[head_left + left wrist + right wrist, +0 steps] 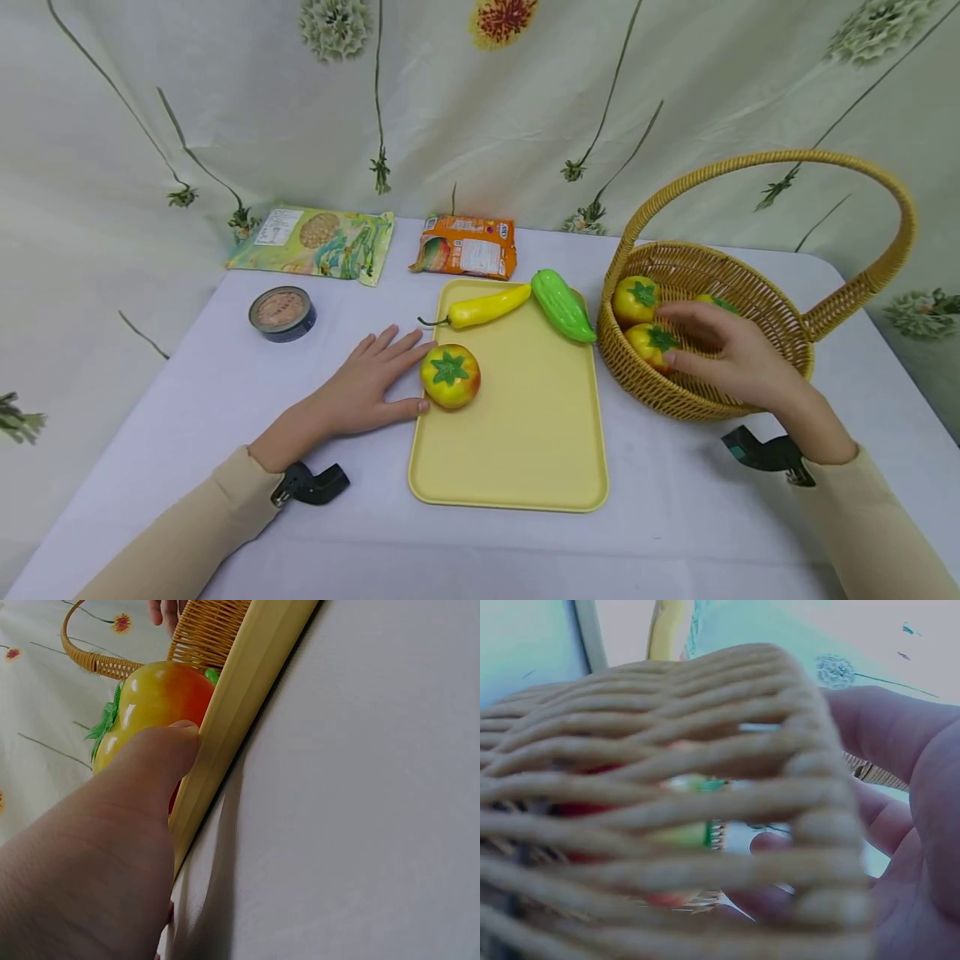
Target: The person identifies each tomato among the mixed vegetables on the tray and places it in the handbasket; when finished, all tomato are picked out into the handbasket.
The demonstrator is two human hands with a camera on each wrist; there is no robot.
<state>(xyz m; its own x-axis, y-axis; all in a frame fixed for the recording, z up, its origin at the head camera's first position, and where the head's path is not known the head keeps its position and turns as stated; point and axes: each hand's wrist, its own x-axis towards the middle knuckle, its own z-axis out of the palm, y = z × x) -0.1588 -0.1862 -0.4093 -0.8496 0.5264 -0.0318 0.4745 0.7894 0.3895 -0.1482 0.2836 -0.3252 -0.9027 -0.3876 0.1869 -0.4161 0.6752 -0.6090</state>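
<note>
My left hand [375, 383] lies flat with fingers spread on the table, its fingertips and thumb at the left rim of the pale yellow tray [517, 450]. Right beside them on the tray sits a yellow-red model tomato [450, 376] with a green leafy top; the left wrist view shows the thumb in front of this tomato [161, 694]. My right hand [723, 350] reaches over the rim into the wicker basket [645, 392]. Its thumb and fingers stand apart at a front tomato [647, 343]. Another tomato [636, 298] sits behind it, and a third [716, 302] is partly hidden by the hand.
A yellow chili pepper [487, 307] and a green pepper [562, 306] lie across the tray's far edge. Behind are an orange packet [467, 247] and a green bag [318, 242]. A round tin [282, 313] stands at left. The basket's tall handle [772, 157] arches over it.
</note>
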